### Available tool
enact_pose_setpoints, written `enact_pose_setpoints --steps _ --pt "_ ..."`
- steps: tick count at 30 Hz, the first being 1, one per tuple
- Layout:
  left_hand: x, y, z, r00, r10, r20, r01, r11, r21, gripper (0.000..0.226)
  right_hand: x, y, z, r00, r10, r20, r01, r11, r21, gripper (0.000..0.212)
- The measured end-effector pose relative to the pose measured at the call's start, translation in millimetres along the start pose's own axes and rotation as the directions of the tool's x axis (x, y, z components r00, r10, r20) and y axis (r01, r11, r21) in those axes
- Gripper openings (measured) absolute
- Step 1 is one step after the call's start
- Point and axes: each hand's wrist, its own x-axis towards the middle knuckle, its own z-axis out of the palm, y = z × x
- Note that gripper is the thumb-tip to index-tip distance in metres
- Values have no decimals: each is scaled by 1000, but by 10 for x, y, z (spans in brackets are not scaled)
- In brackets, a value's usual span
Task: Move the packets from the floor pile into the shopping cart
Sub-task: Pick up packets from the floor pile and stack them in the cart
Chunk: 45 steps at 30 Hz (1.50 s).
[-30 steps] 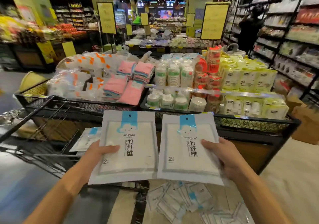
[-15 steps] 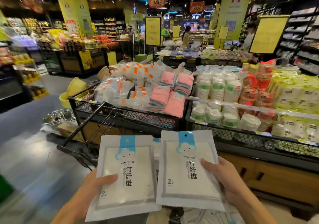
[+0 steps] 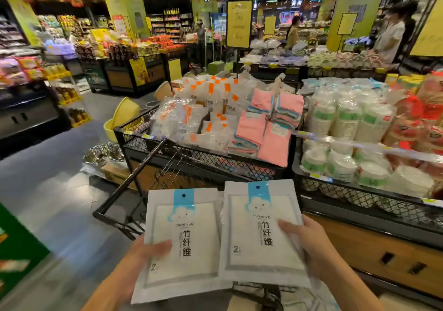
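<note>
holding one white packet apiece, both hands sit low in the view. left hand [image 3: 146, 255] grips the left packet [image 3: 182, 243] at its lower left edge, thumb pressed flat on the front face, other fingers hidden behind. right hand [image 3: 309, 246] grips the right packet [image 3: 261, 234] at its right edge, thumb lying across the front beside the printed black characters. right hand slightly blurred.

packets are flat, white, each with a pale blue header strip, a small hanging hole and a cloud face printed under it. they are side by side, inner edges touching or slightly overlapping; cannot tell which. right packet is a little higher than the left.

both packets are in the air above the shopping cart [image 3: 124, 190], whose black frame and wire rack show just beyond their top edges. a dark part of the cart shows below the packets' lower edges. a sliver of more white packaging shows in the gap between the two packets, too small to make out.

beyond the cart stands a black mesh display bin [image 3: 191, 152] with clear-wrapped goods tagged orange and stacks of pink cloths [image 3: 266, 128]. to its right, stacked paper bowls and cups [image 3: 345, 121] in plastic wrap. grey floor [image 3: 48, 190] to the left.
</note>
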Motion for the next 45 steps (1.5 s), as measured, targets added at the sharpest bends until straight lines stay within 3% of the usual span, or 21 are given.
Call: enact_pose_setpoints --steps 7,15,20,28,31,36,40,42,45 --pt "911 249 -308 994 -51 -98 52 999 7 49 1009 -9 173 998 55 -20 -54 998 31 31" --pt "2000 229 -588 969 -162 -187 183 978 101 36 1849 391 257 951 215 -220 -209 977 52 28" --pt "2861 255 -849 942 -306 -136 318 945 77 27 2240 677 560 886 305 -348 -291 952 93 32" --pt "4365 -154 -1009 912 -357 -203 406 857 316 33 3123 1064 850 800 409 -439 -405 908 106 34" --pt "4796 -362 -942 907 -382 -176 420 842 340 32 3578 1159 854 807 420 -415 -422 902 92 35" --pt "5279 -606 -864 924 -347 -160 380 793 477 37 4259 1287 757 815 378 -438 -429 903 -19 24" --pt "5483 -775 -861 927 -223 -302 371 671 642 38 4611 1486 695 811 332 -482 -469 861 -196 29" --pt "5524 -902 -858 925 -131 -357 362 591 721 42 4722 1642 666 801 290 -525 -499 807 -315 33" --pt "5511 -1115 -811 916 -75 -394 356 603 714 47 4794 1852 666 791 215 -573 -541 683 -491 39"
